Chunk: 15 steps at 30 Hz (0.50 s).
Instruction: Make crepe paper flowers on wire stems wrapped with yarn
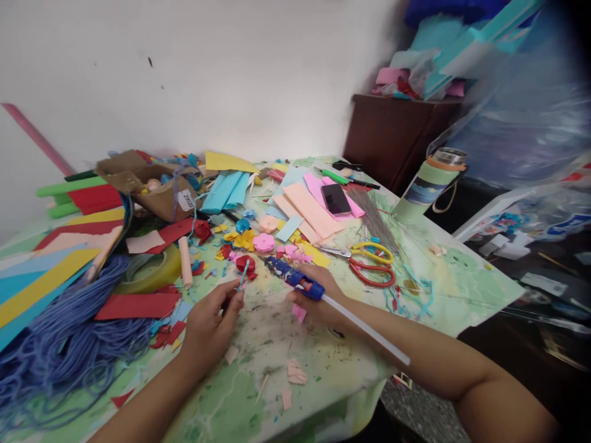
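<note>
My left hand [213, 320] pinches a thin light-blue strip [244, 275] between thumb and fingers. Right at its fingertips is a red paper flower [246, 264]; whether the strip is fixed to it I cannot tell. My right hand [318, 295] is wrapped around a blue glue gun [294, 277], whose nozzle points left toward the red flower. A long whitish glue stick [367, 329] sticks out of the gun's back end, over my right forearm. Just beyond the hands lie a pink paper flower [264, 243] and yellow paper petals [242, 239].
Red- and yellow-handled scissors [372, 280] and a phone [336, 199] lie to the right. A bottle [429, 184] stands near the table's right edge. At left are blue cord [87, 314], a tape roll [157, 271] and a cardboard box [152, 191]. Paper scraps litter the tablecloth.
</note>
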### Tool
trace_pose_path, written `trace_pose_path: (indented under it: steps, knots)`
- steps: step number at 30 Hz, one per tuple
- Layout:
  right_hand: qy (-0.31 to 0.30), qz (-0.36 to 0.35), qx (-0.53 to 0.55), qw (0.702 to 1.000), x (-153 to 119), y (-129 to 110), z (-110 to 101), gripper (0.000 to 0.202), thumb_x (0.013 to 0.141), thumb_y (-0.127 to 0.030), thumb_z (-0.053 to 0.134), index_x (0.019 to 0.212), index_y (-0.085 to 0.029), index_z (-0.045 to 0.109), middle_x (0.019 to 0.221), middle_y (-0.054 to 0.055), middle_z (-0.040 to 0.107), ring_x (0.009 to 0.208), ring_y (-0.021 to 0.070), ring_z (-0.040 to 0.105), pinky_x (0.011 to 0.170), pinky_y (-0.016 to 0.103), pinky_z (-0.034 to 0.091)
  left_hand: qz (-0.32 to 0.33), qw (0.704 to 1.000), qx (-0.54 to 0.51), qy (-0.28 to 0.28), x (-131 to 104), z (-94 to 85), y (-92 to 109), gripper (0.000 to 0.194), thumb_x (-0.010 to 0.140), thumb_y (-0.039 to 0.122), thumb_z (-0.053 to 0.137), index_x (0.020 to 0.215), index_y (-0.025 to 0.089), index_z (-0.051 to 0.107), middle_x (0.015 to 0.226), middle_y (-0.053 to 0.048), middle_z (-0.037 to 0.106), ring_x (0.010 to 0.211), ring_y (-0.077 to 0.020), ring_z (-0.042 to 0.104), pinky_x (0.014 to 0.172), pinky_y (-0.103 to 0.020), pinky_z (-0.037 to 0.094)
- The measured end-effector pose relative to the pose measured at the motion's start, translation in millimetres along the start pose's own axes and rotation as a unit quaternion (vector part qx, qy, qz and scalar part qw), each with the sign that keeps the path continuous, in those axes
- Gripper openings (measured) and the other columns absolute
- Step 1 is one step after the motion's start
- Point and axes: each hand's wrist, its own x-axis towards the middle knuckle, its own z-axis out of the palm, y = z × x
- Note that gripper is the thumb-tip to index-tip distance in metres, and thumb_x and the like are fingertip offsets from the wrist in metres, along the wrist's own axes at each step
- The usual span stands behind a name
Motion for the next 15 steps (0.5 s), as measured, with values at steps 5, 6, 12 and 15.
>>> trace_pose_path:
  steps: [5, 6, 12, 15]
  knots:
    - [0.016, 0.010, -0.331, 0.943, 4.2, 3.2, -47.7, 0.008, 0.079, -0.026, 0.057, 0.082, -0.019, 0.053, 0.080, 0.008, 0.057, 0.077, 0.0217, 0.049, 0.068, 0.033, 0.036, -0.014, 1.000, -0.003, 0.000, -1.6, 1.1, -2.1, 0.033, 0.089, 0.043, 0.049, 0.102, 0.017, 0.064, 0.067, 0.001, 0.064, 0.059, -0.0145, 0.061, 0.058, -0.027, 0.047]
    - [0.021, 0.026, -0.380, 0.924, 1.7, 8.0, -58.1, 0.005, 0.078, -0.021, 0.056, 0.081, -0.019, 0.053, 0.080, 0.009, 0.057, 0.078, 0.0230, 0.049, 0.070, 0.035, 0.036, -0.017, 1.000, -0.006, 0.005, -2.1, 1.0, -2.6, 0.032, 0.089, 0.043, 0.050, 0.102, 0.017, 0.064, 0.067, 0.001, 0.064, 0.060, -0.0145, 0.061, 0.059, -0.027, 0.047]
    - [0.019, 0.068, -0.443, 0.894, -23.9, 61.3, -104.5, 0.023, 0.073, -0.030, 0.068, 0.066, -0.023, 0.047, 0.063, 0.002, 0.045, 0.065, 0.0194, 0.046, 0.064, 0.034, 0.036, -0.058, 0.994, -0.074, 0.055, -2.3, -1.7, -4.7, 0.033, 0.087, 0.043, 0.053, 0.106, 0.018, 0.062, 0.067, 0.002, 0.065, 0.059, -0.0136, 0.060, 0.057, -0.025, 0.048]
    - [-0.044, 0.086, -0.425, 0.900, -27.2, 78.6, -121.6, 0.033, 0.063, -0.036, 0.080, 0.064, -0.024, 0.049, 0.061, -0.001, 0.044, 0.063, 0.0183, 0.046, 0.062, 0.033, 0.036, -0.086, 0.987, -0.116, 0.075, -0.5, -2.2, -4.9, 0.034, 0.086, 0.044, 0.056, 0.108, 0.019, 0.062, 0.067, 0.002, 0.063, 0.057, -0.0130, 0.059, 0.054, -0.024, 0.047]
